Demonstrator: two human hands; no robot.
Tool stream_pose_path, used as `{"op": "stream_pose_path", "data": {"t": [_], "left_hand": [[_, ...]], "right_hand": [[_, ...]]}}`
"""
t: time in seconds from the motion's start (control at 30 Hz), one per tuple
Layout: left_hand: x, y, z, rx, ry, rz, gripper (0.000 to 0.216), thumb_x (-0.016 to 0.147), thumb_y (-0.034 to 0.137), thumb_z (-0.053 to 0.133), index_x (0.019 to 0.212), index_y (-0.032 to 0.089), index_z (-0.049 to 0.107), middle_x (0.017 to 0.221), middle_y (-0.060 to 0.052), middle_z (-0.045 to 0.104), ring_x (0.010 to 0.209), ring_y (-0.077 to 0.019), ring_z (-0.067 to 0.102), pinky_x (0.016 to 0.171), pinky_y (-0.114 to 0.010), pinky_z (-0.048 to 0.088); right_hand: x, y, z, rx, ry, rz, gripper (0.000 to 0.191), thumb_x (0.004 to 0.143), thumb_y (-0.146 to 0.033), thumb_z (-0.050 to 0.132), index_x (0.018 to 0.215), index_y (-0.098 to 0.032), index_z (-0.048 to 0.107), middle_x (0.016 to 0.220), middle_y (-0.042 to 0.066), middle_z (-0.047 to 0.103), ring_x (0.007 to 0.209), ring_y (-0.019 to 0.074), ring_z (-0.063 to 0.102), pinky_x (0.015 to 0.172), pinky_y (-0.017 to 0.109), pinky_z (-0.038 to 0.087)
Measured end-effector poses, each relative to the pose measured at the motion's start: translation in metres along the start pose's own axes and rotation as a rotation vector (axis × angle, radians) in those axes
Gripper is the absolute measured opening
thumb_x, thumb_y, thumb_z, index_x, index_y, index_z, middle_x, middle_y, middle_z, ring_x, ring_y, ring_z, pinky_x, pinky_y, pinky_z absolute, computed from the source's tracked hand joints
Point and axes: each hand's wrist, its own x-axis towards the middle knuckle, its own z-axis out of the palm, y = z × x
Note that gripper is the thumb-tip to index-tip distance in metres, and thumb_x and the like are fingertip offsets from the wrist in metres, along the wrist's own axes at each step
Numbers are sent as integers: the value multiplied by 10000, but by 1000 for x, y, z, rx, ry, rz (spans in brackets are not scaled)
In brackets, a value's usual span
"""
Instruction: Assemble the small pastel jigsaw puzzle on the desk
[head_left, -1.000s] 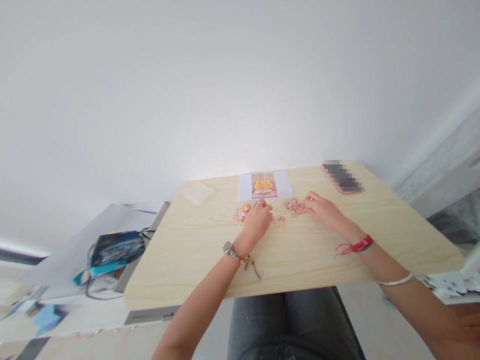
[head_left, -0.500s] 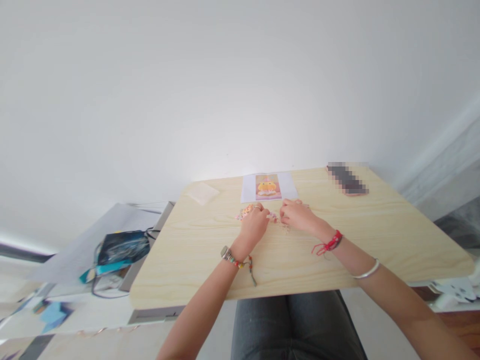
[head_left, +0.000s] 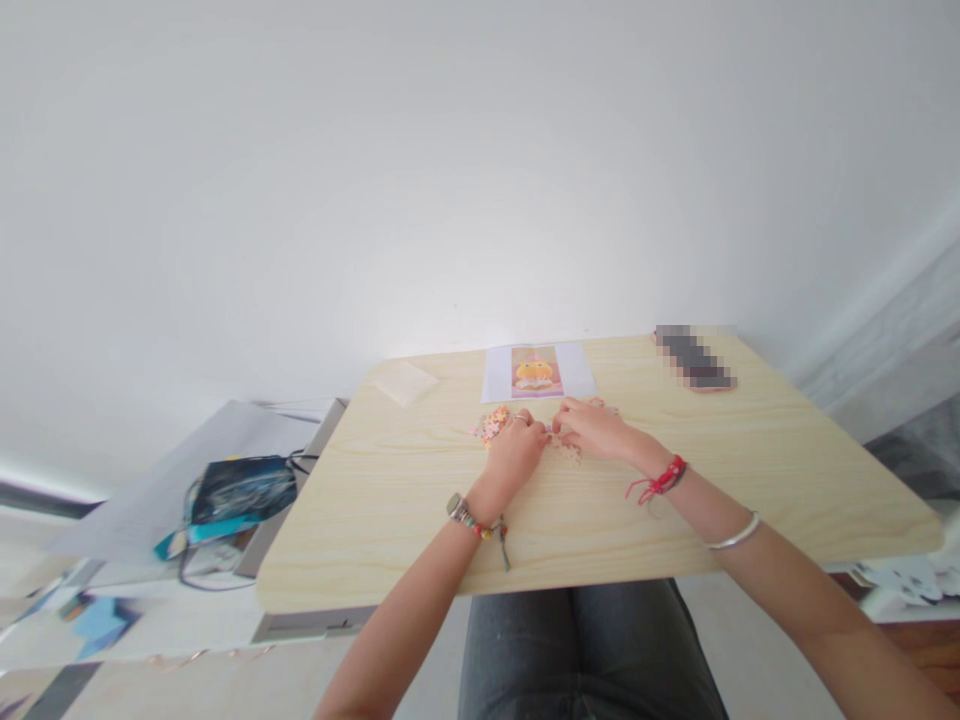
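Note:
Small puzzle pieces (head_left: 493, 424) in orange, pink and white lie heaped on the wooden table, just left of my left hand (head_left: 519, 447). That hand is closed, its fingertips bent down at a piece too small to make out. Close on its right, my right hand (head_left: 590, 428) has its fingers curled together over more pieces, and what they pinch is hidden. Pale loose pieces (head_left: 568, 452) lie below the right fingers. Behind both hands, a printed sheet (head_left: 537, 373) shows a yellow figure.
A phone (head_left: 694, 360), blurred out, lies at the back right of the table (head_left: 360, 520). At the back left is a flat, pale square packet (head_left: 406, 382). Beyond the table's left edge, a dark blue bag (head_left: 244, 490) with a cable sits lower down.
My left hand has moved slightly right, uncovering more of the pile. My right hand has edged left, so the fingertips of both hands are now almost together.

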Motion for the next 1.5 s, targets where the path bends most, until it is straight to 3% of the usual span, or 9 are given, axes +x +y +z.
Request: {"op": "stream_pose_path", "data": {"t": [0.1,0.37,0.53,0.73,0.87,1.07,1.2,1.5], "left_hand": [[0,-1,1,-7,4,2,244,865,244,375,909,163,602,912,-75,520,886,-170,535,771,-284,437],[0,-4,5,-107,69,2,198,832,233,445,906,153,611,923,-74,529,879,-170,539,772,-275,438],[2,-8,3,-306,137,55,182,811,195,469,875,155,634,851,-56,551,812,-149,546,773,-266,429],[0,-9,-9,-529,116,173,186,810,212,467,793,160,645,751,-29,564,721,-119,532,699,-239,429],[-6,-5,-16,-565,158,172,137,770,262,543,809,168,635,761,-17,550,688,-109,522,672,-237,434],[-16,-5,-18,-401,292,171,121,763,241,548,841,175,612,812,-29,524,762,-139,522,721,-277,439],[-23,-13,-17,-287,331,154,126,768,217,535,871,178,596,835,-39,510,788,-154,530,730,-292,452],[-30,-57,-14,-145,347,1,139,801,255,501,844,172,603,801,-42,509,733,-153,532,678,-275,455]], "right_hand": [[1,2,1,46,-20,-49,167,778,-202,530,926,-202,606,923,35,508,774,141,526,661,236,345],[1,4,-4,116,-27,-14,72,740,-146,536,774,-163,598,873,36,511,755,138,518,656,233,353],[-9,4,-10,176,189,-74,91,767,-123,496,778,-165,576,876,39,501,791,129,516,684,227,383],[-27,-1,-4,-2,475,-171,211,858,-192,393,799,-165,595,844,54,533,690,115,510,641,234,403],[-33,-2,-2,-70,563,-206,280,882,-230,363,752,-166,603,782,50,552,679,121,514,656,247,410],[-31,-6,-3,57,542,-176,197,851,-286,449,896,-185,612,849,54,553,730,127,535,654,243,431],[-21,-13,-1,98,485,-158,189,850,-261,453,853,-184,626,826,43,545,736,125,534,654,239,423],[40,-34,10,47,313,-244,180,852,-212,454,823,-140,615,823,51,513,684,112,491,622,230,386]]}}
